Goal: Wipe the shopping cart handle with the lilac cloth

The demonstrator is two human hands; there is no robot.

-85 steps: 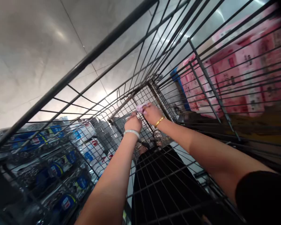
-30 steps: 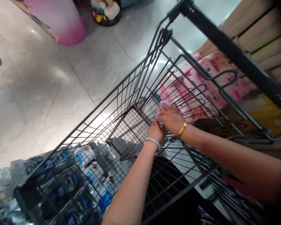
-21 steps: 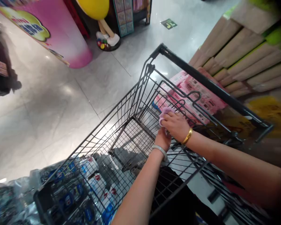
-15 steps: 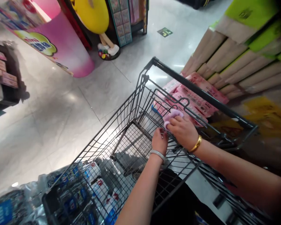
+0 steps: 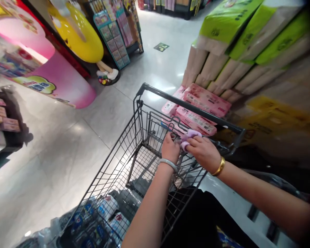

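A black wire shopping cart (image 5: 119,137) stands in front of me, its handle side angled away. My right hand (image 5: 205,151), with a gold bangle at the wrist, is closed around a light purple cloth (image 5: 194,133) at the cart's wire rear panel. Beside it, almost touching the cloth, is my left hand (image 5: 169,150), with a pale bangle. Its fingers are curled at the wires; whatever they hold is hidden.
Pink packages (image 5: 205,98) and green-topped paper packs (image 5: 227,26) are stacked beyond the handle. Plastic-wrapped bottles (image 5: 93,220) lie by the cart's near left end. A pink display bin (image 5: 74,86) and a yellow figure (image 5: 85,38) stand on the floor at upper left.
The view has shifted, so the cart and shelves appear further left and lower. My left hand has come closer to the purple cloth, which stays in my right hand.
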